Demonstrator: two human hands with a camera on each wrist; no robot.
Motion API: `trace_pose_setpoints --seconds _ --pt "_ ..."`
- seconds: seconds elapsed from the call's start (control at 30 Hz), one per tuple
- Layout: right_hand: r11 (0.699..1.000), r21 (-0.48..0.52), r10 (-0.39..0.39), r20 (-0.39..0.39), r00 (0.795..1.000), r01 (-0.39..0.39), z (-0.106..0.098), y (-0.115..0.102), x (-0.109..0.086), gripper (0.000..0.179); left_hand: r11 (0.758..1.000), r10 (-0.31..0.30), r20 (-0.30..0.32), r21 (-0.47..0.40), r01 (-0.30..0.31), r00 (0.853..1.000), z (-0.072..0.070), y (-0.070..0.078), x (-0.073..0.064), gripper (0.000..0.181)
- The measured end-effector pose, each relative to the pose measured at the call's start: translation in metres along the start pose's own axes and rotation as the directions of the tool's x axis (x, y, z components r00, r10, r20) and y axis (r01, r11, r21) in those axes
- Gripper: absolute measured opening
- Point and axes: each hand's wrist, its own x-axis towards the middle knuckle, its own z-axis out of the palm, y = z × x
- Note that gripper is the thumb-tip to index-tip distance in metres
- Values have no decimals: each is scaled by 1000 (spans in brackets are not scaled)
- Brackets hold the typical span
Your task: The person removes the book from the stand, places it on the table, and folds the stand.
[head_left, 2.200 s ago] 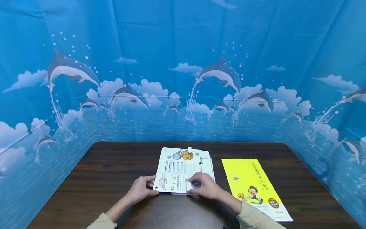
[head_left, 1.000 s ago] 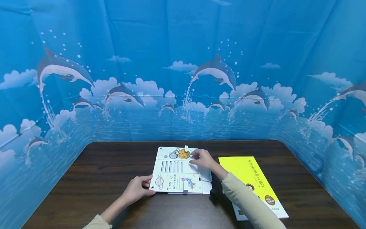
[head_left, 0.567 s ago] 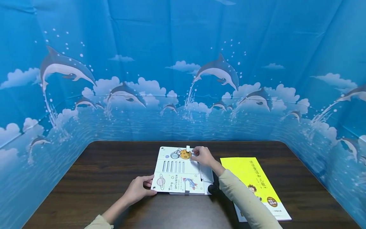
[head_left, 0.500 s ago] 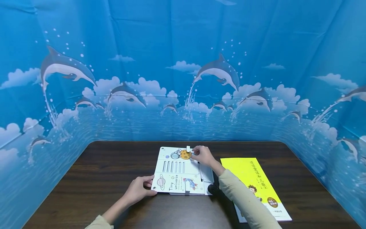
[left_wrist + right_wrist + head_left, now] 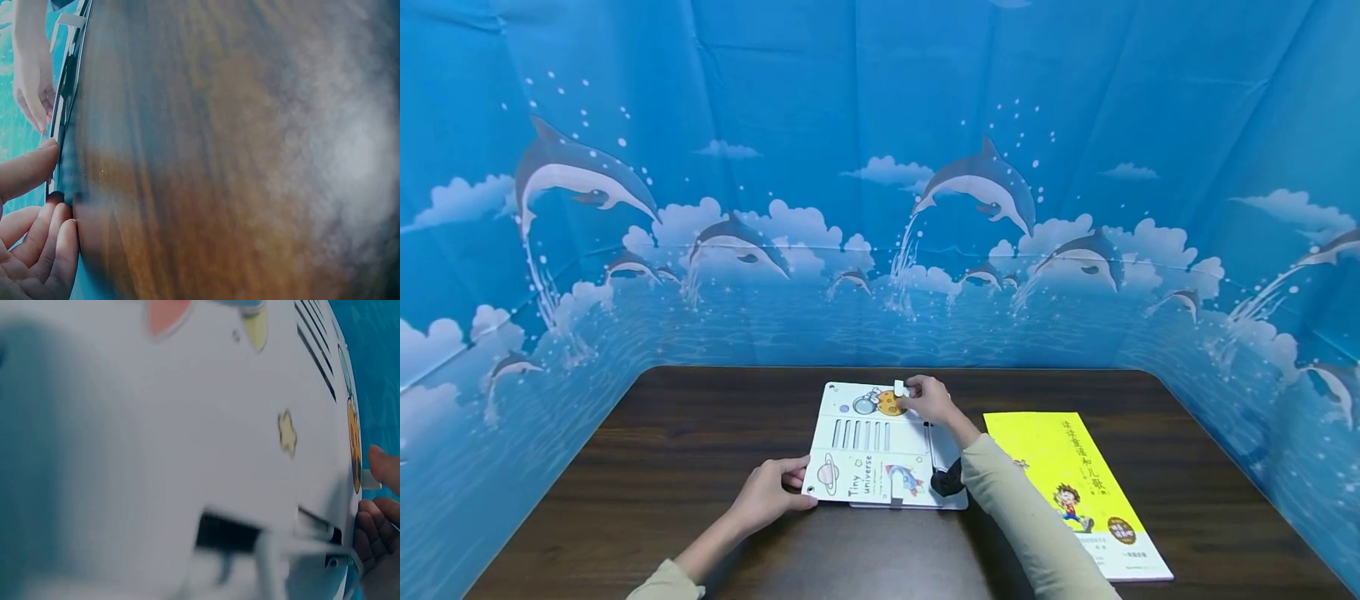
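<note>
A white book stand (image 5: 870,435), printed with planets, a rocket and "Tiny universe", lies folded on the table. My left hand (image 5: 770,490) pinches its lower left corner, the thumb on top and the fingers beneath. In the left wrist view, the stand's thin edge runs up from that left hand (image 5: 34,219). At the stand's top edge my right hand (image 5: 931,398) has its thumb and fingers around a small white page clip (image 5: 898,388). The right wrist view shows the clip (image 5: 370,480) between thumb and fingers. A second page clip (image 5: 897,485) sits at the lower edge.
A yellow children's book (image 5: 1067,475) lies on the dark wooden table (image 5: 700,433) to the right, partly under the right sleeve. A wire bracket (image 5: 312,547) stands out from the stand's right part. A blue dolphin curtain (image 5: 850,208) hangs behind the table.
My right hand has left the lower clip and moved up to the stand's top edge, then leftward onto the upper clip. My left hand has kept its hold on the corner.
</note>
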Motion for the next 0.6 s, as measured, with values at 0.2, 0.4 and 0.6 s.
trace_pose_setpoints --seconds 0.2,0.4,0.6 --pt "998 -8 64 -22 998 -64 7 0 5 42 1000 3 8 -9 -3 1000 1 0 -1 62" --pt "998 -8 62 -16 998 -62 11 0 7 39 1000 -5 -1 -7 5 1000 0 0 -1 62" --pt "998 -5 65 -15 998 -65 11 -1 6 37 1000 -12 -5 -11 12 1000 0 1 -1 62"
